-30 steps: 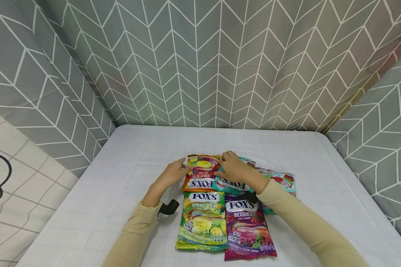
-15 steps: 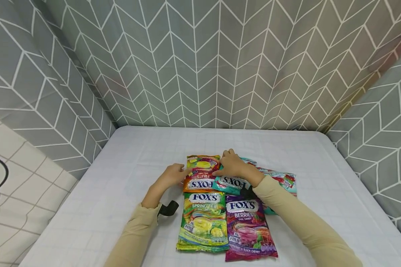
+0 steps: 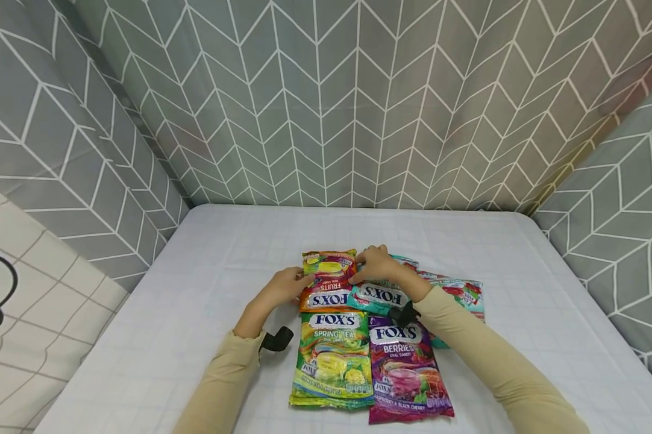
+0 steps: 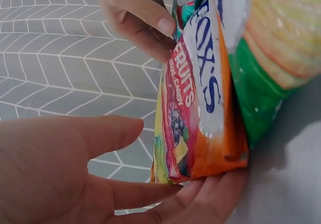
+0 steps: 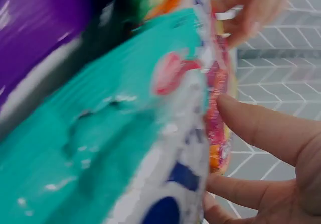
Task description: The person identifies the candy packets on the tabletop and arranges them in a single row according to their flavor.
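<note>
An orange-and-red bag of Fox's Fruits candy [image 3: 328,274] lies between my two hands, its print upside down to me. My left hand [image 3: 282,286] touches its left edge, thumb raised and fingers along the side; in the left wrist view the fingertips go partly under the bag. My right hand [image 3: 377,268] reaches over a teal Fox's bag [image 3: 377,294], with its thumb [image 5: 246,123] against the orange bag's right side. In the right wrist view its fingers are extended and partly hidden behind the bags.
Below lie a green Spring Tea bag [image 3: 334,361] and a purple Berries bag [image 3: 407,374], side by side. Another teal bag [image 3: 464,292] lies to the right, partly under the right forearm. The white-covered table [image 3: 239,241] meets a grey patterned curtain [image 3: 337,108] at the back.
My left hand has lowered its fingers onto the orange bag's left side. The orange bag has turned slightly and lies straighter. The right hand has shifted only a little.
</note>
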`<state>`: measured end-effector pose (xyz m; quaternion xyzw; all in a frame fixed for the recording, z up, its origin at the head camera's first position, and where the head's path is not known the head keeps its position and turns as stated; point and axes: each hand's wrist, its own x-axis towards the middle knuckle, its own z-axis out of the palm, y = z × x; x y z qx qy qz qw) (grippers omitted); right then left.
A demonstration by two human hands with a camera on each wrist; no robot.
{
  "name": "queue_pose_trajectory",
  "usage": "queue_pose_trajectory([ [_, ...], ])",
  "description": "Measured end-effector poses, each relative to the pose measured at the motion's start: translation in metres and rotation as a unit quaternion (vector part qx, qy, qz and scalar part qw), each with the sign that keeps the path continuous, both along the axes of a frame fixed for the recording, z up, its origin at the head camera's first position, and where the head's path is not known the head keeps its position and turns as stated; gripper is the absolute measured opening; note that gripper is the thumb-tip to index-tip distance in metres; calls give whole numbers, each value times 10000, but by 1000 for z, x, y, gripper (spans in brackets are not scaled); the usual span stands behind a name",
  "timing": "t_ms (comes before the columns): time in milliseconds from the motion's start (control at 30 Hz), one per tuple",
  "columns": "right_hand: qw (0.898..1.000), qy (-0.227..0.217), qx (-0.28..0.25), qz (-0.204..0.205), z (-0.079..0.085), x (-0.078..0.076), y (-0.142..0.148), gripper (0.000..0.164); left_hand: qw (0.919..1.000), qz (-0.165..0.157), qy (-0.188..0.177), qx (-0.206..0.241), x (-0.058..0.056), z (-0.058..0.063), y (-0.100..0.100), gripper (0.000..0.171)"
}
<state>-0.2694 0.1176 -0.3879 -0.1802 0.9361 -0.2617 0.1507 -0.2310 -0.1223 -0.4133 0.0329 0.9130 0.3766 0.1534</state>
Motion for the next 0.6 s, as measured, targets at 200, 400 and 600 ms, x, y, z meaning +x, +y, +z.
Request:
queue_pose_trajectory([
  [200, 9944, -603, -708, -492, 2, 1, -1, 62, 9987, 262, -116, 427, -2, 2, -2, 61],
  [400, 9950, -178, -980, -93, 0, 4, -6, 65, 9987, 327, 17, 380, -3, 3, -4, 63],
  [600, 9844, -506, -1668, -230, 1, 7, -10, 69, 9987, 332, 192, 348, -4, 7, -6, 65],
])
